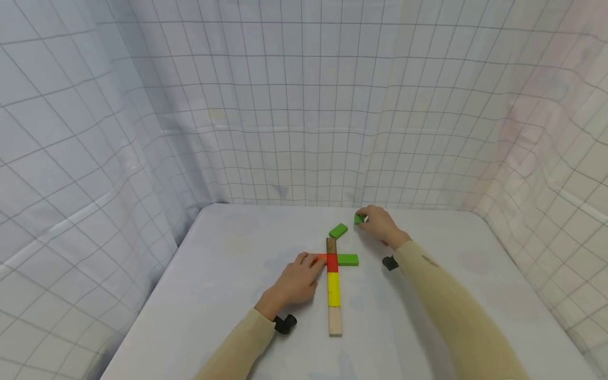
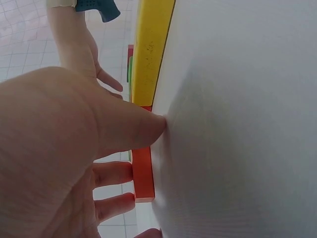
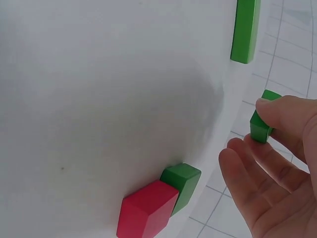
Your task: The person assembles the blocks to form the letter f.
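Note:
My right hand (image 1: 378, 222) pinches a small green block (image 3: 261, 121) between thumb and fingers at the far side of the table. Nearer the middle, my left hand (image 1: 295, 279) lies with its fingertips on an orange block (image 2: 143, 176), its thumb apart from it. That block forms the left arm of a flat cross. A green block (image 1: 348, 259) makes the right arm. Down the column run a brown block (image 1: 331, 245), a red block (image 1: 332, 263), a yellow block (image 1: 334, 289) and a plain wood block (image 1: 335, 322).
Another green block (image 1: 338, 230) lies slanted just beyond the column's top. In the right wrist view, a red block (image 3: 148, 208) and a dark green block (image 3: 183, 181) sit together on the white table (image 1: 228, 295). Gridded white cloth (image 1: 304, 105) hangs around the back and sides.

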`<action>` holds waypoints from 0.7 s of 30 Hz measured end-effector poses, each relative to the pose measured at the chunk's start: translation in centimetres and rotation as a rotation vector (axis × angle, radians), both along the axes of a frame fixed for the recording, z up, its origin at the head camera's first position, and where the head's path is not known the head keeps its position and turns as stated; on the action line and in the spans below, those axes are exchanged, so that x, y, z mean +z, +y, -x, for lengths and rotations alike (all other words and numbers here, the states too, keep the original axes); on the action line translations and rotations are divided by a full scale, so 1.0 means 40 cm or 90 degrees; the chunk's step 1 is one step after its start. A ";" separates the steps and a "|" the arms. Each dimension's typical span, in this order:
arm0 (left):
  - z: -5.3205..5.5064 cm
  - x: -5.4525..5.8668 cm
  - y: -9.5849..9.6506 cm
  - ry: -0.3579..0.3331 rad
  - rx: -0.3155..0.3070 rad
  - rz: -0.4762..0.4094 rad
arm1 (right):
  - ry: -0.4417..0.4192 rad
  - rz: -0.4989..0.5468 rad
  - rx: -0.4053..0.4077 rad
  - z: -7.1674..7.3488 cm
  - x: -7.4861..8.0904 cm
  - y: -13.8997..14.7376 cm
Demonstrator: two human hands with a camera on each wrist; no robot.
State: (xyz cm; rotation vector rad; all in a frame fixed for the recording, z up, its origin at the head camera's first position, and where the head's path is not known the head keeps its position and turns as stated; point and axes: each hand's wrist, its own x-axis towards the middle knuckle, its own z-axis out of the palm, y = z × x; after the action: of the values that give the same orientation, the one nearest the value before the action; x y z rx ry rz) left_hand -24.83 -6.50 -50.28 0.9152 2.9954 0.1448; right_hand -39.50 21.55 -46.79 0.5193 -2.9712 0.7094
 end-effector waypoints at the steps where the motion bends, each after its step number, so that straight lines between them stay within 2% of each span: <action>1: 0.000 -0.001 0.000 0.001 0.000 0.001 | 0.001 0.001 0.000 0.004 0.000 0.000; 11: 0.002 -0.008 0.001 -0.002 0.004 0.002 | -0.029 0.019 -0.018 0.024 -0.011 -0.014; 16: 0.003 -0.008 0.002 0.004 0.001 -0.004 | -0.064 -0.002 -0.042 0.030 -0.011 -0.029; 21: 0.003 -0.010 0.001 0.008 -0.002 -0.006 | -0.076 -0.027 -0.034 0.029 -0.011 -0.040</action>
State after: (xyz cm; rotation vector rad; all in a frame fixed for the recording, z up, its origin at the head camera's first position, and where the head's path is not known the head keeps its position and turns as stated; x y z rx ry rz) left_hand -24.96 -6.44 -50.67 0.9243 3.0077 0.1528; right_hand -40.66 19.97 -47.25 0.4129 -3.1040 0.6974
